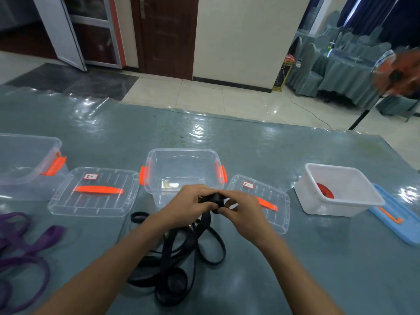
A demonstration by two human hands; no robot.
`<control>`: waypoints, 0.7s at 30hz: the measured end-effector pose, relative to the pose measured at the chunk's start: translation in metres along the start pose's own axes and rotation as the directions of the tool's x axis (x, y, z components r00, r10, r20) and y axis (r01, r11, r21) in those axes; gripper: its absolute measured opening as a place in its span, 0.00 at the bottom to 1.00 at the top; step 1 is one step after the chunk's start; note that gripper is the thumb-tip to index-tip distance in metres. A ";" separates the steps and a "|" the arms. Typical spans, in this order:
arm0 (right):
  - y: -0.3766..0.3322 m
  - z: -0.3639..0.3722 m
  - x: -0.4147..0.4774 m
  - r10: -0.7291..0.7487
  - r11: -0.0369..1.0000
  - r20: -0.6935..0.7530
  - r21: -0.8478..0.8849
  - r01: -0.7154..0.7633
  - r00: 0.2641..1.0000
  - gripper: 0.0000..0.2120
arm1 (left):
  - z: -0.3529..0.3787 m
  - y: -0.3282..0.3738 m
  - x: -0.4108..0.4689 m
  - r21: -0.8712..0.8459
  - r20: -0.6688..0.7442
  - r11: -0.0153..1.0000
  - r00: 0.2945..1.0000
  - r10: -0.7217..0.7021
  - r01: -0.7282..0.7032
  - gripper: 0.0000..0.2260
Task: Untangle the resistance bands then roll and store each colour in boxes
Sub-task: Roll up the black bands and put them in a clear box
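Black band (205, 223) at frame centre, its rolled end pinched between left grip (188, 206) and right grip (242, 211); best wind tight, edges aligned, feeding slack from the bench (261, 153) tangle before boxing it.

A row is barring the middle of the tabletop (306, 269): left box (27, 160), lid (93, 201), middle box (181, 162), second lid (275, 219), white box (336, 208), blue lid (395, 226), all sitting nearly side by side (the boxes' tops are standing open). Black bands (177, 258) are sprawling over the near centre, and purple bands (27, 251) are crowding the near left. Bare tabletop is lying open beyond the row and at the near right.
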State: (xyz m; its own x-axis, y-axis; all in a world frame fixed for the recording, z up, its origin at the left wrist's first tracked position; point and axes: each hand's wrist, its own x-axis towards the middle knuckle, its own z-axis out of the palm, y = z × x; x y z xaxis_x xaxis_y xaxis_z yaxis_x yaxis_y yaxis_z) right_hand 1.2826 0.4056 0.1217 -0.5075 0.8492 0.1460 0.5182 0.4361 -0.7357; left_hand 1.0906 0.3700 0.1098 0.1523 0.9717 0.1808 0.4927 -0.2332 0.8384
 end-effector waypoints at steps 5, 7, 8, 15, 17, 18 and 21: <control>-0.004 -0.006 0.001 0.135 0.900 -0.006 0.419 -0.120 0.991 0.17 | 0.005 0.009 -0.001 -0.365 -0.130 0.930 0.986 -0.108 0.053 0.18; -0.004 -0.005 0.001 0.230 0.705 0.006 0.688 -0.171 0.973 0.17 | 0.012 0.011 -0.003 -0.479 -0.195 0.878 0.972 -0.128 0.020 0.18; -0.004 -0.003 0.000 0.274 0.605 0.016 0.774 -0.185 0.962 0.16 | 0.016 0.012 -0.004 -0.508 -0.213 0.861 0.968 -0.131 0.005 0.18; -0.006 0.009 -0.008 0.284 0.643 0.038 0.734 -0.220 0.958 0.15 | 0.014 0.007 -0.014 -0.301 -0.277 0.952 0.960 -0.044 -0.044 0.20; -0.003 0.003 -0.008 0.221 0.887 -0.040 0.423 -0.184 0.974 0.16 | 0.008 0.003 -0.014 -0.173 -0.189 0.984 0.982 -0.004 -0.029 0.18; -0.002 -0.002 -0.008 0.182 0.946 -0.053 0.282 -0.160 0.982 0.16 | 0.005 0.002 -0.014 -0.114 -0.144 0.993 0.989 0.016 -0.033 0.18; -0.004 -0.009 -0.006 0.131 0.962 0.017 0.240 -0.131 0.991 0.15 | 0.001 0.005 -0.011 -0.054 -0.064 0.997 0.997 0.049 -0.053 0.18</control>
State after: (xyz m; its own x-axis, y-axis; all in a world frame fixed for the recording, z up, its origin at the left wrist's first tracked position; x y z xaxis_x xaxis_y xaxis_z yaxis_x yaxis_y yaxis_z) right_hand 1.2900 0.4017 0.1299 -0.4466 0.8939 0.0373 0.4001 0.2368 -0.8853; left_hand 1.0922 0.3585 0.1116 0.1211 0.9594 0.2546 0.4372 -0.2818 0.8541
